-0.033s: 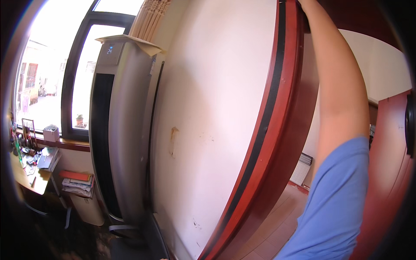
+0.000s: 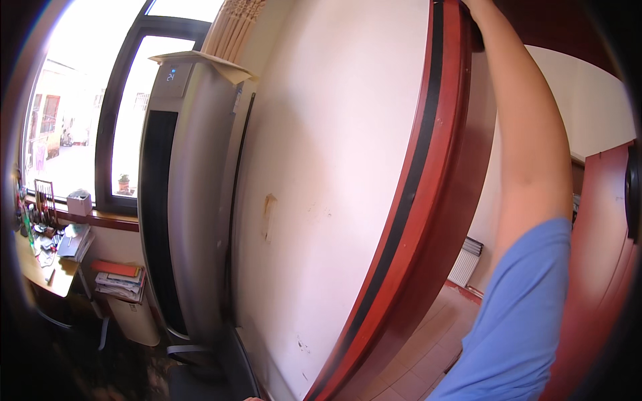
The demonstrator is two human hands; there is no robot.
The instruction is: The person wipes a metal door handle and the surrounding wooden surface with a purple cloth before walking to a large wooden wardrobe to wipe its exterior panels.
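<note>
Blue-sleeved, reaching high along a red door frame (image 2: 443, 144) with right hand (image 2: 472, 7).
Cannot tell whether clamped or apart.

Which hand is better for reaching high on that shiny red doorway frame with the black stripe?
Probably the right hand: it's up high, right beside the frame. Only a sliver of skin, likely the left hand, shows at the picture's bottom edge.

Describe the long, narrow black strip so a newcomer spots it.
Start at the broad off-white wall in mid-picture. Its right side meets tall, glossy red, apparently wooden trim, beside the raised, blue-sleeved right arm. The narrow black strip runs lengthwise along that trim, the only black line with red on both sides.
</note>
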